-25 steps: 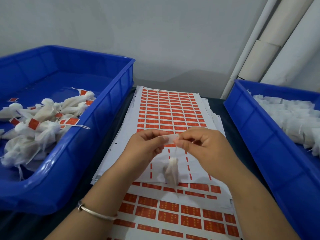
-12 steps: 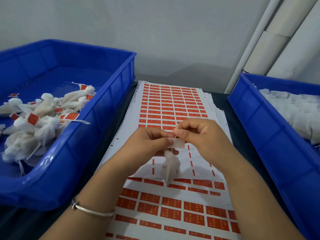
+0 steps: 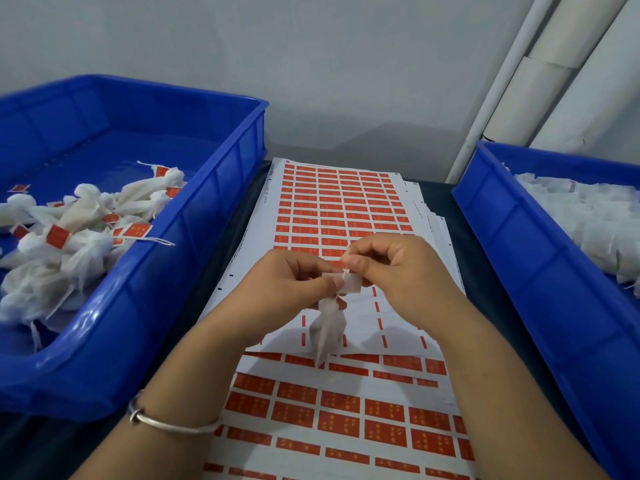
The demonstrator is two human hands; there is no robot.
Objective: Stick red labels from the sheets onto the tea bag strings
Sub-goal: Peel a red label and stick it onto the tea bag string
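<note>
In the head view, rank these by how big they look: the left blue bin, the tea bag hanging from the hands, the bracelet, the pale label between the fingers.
1. Left blue bin
2. Tea bag
3. Bracelet, near the camera, so close to the tea bag
4. Label

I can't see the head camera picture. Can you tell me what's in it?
Two hands hold a small white tea bag above sheets of red labels: the left hand and right hand pinch a label at its string. A blue bin of labelled bags sits left, another bin right.
</note>
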